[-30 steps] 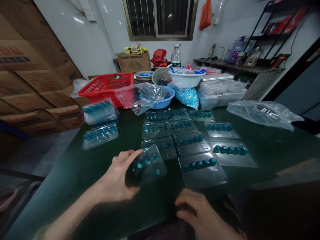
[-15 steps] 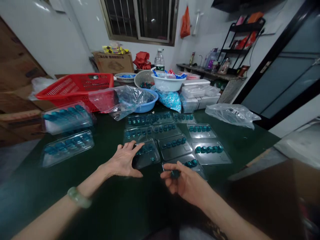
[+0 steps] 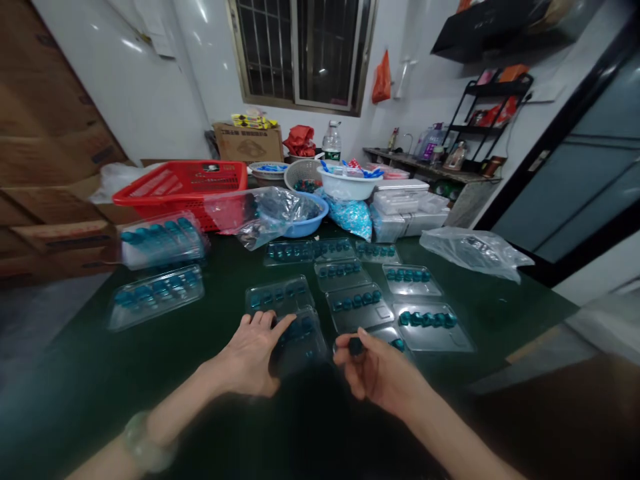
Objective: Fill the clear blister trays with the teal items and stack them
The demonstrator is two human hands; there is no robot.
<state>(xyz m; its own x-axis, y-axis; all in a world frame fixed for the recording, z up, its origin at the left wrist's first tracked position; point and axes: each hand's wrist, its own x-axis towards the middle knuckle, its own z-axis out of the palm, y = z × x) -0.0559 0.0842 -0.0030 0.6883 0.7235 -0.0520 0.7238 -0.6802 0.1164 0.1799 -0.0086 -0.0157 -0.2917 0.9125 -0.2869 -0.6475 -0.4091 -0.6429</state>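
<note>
My left hand (image 3: 255,353) is at the left edge of a clear plastic tray (image 3: 303,360), its thumb and index finger spread around that side. Dark teal pieces in the tray are partly hidden by the fingers. Behind it, another clear tray with a row of teal pieces (image 3: 277,295) lies close against it. My right hand (image 3: 383,370) pinches a small dark teal piece (image 3: 355,346) between thumb and fingers, above the table. Partly covered by this hand is a tray with teal pieces (image 3: 397,344). What the teal pieces are, I cannot make out.
Several more filled trays (image 3: 357,310) lie on the dark green table (image 3: 220,427). Stacked packs (image 3: 163,243) sit at the left. Along the back stand a red basket (image 3: 185,183), a blue basin (image 3: 305,227) and a white basin (image 3: 350,187). A plastic bag (image 3: 477,252) lies at the right.
My left hand has come nearer with the front tray, and the tray behind came along, leaving a gap to the back row. My right hand still holds the teal piece. The view has tilted upward.
</note>
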